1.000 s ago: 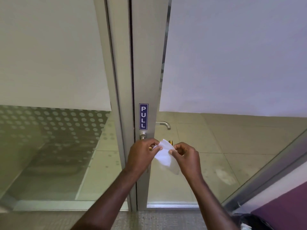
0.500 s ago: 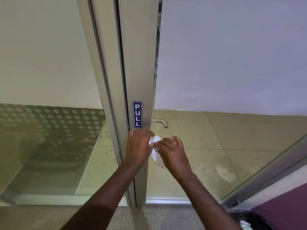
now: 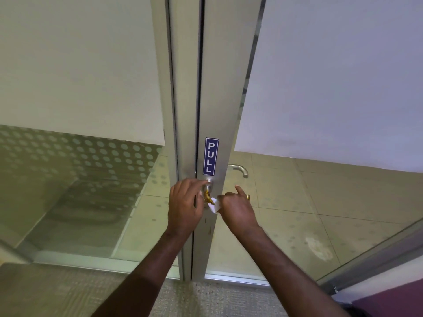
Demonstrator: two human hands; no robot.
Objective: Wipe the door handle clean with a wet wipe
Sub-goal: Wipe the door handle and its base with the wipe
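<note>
Glass panels with frosted film flank an aluminium door frame [image 3: 219, 92] bearing a blue PULL sign [image 3: 211, 156], with tiled floor visible through the glass. From the head camera, the only view, both hands have closed in on the door handle [image 3: 207, 191]: a second ago they held the wet wipe [image 3: 214, 205] unfolded between them just short of the frame. Now the wipe is bunched, and only a small white patch of it shows between the hands, right under the handle's brass-coloured lever. The left hand [image 3: 184, 205] curls loosely around the handle's neck; whether it grips cannot be told. The right hand [image 3: 238, 208] is closed around the wipe, index finger raised. A second lever handle [image 3: 239, 169] shows beyond the glass. Wiping looks to be just starting, contact established but nothing visibly cleaned yet.
</note>
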